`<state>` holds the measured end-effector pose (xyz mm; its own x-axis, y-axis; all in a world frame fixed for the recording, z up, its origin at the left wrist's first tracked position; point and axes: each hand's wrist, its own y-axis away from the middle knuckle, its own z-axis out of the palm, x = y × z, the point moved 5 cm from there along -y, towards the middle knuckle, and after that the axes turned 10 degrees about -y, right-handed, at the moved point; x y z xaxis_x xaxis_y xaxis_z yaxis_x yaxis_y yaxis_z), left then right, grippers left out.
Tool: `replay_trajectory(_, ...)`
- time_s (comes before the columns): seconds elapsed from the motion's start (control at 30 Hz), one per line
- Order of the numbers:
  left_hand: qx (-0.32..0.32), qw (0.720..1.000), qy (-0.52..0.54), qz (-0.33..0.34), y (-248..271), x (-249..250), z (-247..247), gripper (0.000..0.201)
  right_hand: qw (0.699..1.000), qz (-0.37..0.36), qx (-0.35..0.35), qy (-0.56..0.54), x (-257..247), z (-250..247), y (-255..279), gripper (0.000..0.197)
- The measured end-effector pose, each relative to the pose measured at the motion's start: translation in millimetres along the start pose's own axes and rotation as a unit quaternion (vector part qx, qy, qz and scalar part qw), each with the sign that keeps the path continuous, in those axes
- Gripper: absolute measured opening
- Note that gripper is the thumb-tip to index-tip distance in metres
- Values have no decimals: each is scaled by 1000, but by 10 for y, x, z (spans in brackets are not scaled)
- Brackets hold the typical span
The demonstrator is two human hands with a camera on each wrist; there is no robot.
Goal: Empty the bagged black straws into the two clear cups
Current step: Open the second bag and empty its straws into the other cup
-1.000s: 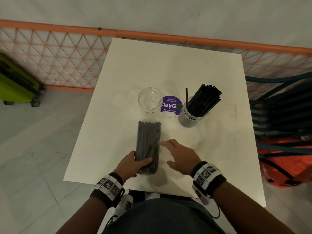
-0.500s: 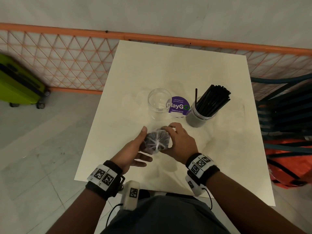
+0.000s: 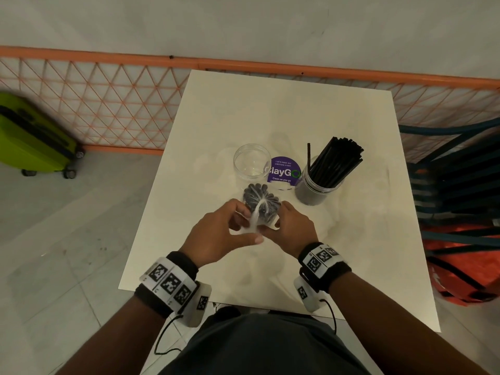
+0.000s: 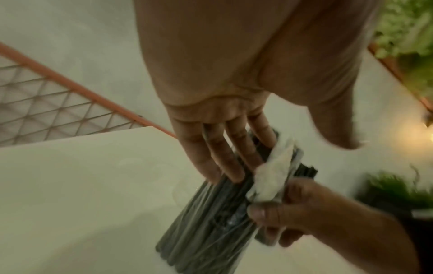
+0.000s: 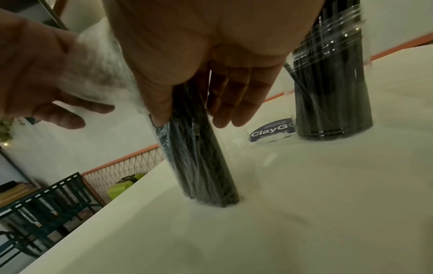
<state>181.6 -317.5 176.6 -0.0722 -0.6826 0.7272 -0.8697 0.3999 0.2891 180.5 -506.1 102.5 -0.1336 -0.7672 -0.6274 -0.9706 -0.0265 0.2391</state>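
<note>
A clear bag of black straws stands on end on the white table, its gathered white top pulled toward me. My right hand grips the bag near the top, thumb on one side and fingers on the other. My left hand lays fairly straight fingers along the bag's left side, thumb held off. Just beyond the bag stands an empty clear cup. To its right, a second clear cup is packed with black straws.
A round purple sticker lies flat between the two cups. An orange mesh fence runs behind the table, with a green suitcase on the floor at left and stacked dark chairs at right.
The bag lay flat under my left hand a second ago. It now stands upright, nearer the cups, with both hands on it and its gathered top drawn out.
</note>
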Motion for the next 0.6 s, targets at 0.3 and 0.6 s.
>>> replay_trajectory(0.3,49,992,105,44,7,250,-256,11,997,-30,-26,-64,52,-36,18,55)
replay_trajectory(0.6,75,988,54,121,35,838,-721,15,964,-49,60,-254,77,-350,191,52)
